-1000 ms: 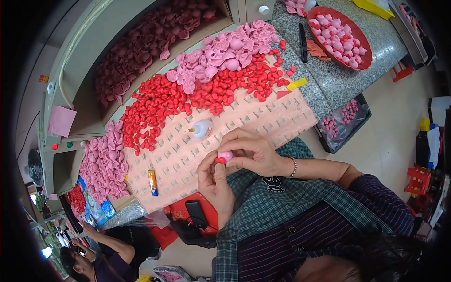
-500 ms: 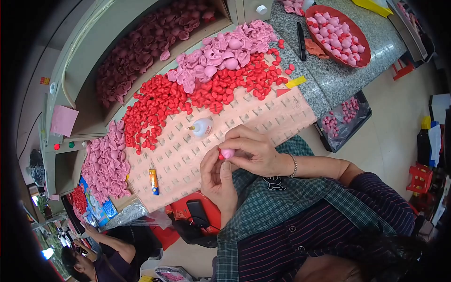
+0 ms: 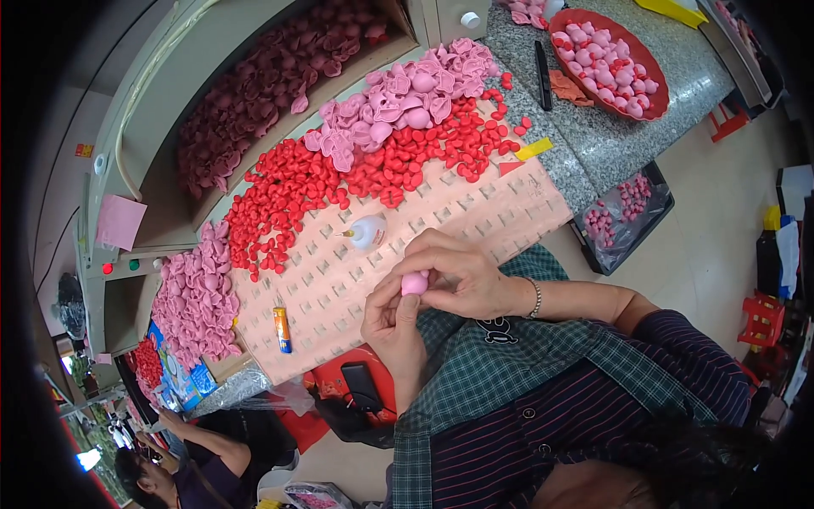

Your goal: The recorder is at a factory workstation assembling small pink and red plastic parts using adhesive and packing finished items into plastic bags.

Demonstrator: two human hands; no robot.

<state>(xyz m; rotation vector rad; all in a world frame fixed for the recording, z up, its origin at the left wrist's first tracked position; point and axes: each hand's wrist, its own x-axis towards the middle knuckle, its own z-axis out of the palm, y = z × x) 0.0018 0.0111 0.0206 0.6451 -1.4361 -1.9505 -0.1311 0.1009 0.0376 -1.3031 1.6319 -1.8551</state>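
A small round pink piece [image 3: 414, 283] sits between my two hands, over the near edge of the pink-covered worktop [image 3: 356, 293]. My left hand [image 3: 395, 327] pinches it from the left with thumb and fingers. From the right, the fingers of my right hand [image 3: 462, 276] close on the same piece. Just beyond my hands lies a small white squeeze bottle [image 3: 367, 232] with a thin needle tip. Small red pieces [image 3: 288, 182] are heaped across the worktop, and behind them is a pile of thin pink moulded parts [image 3: 407, 93].
A red bowl [image 3: 659, 75] of finished-looking pink and red pieces stands at the far right, near a black stick tool [image 3: 543, 75]. More pink parts [image 3: 199, 297] lie at left, beside an orange-blue tube [image 3: 281, 329]. A co-worker [image 3: 203, 462] sits lower left.
The pink piece has been turned in my fingers; the red part seen on its left side no longer shows. My hands stay in nearly the same place.
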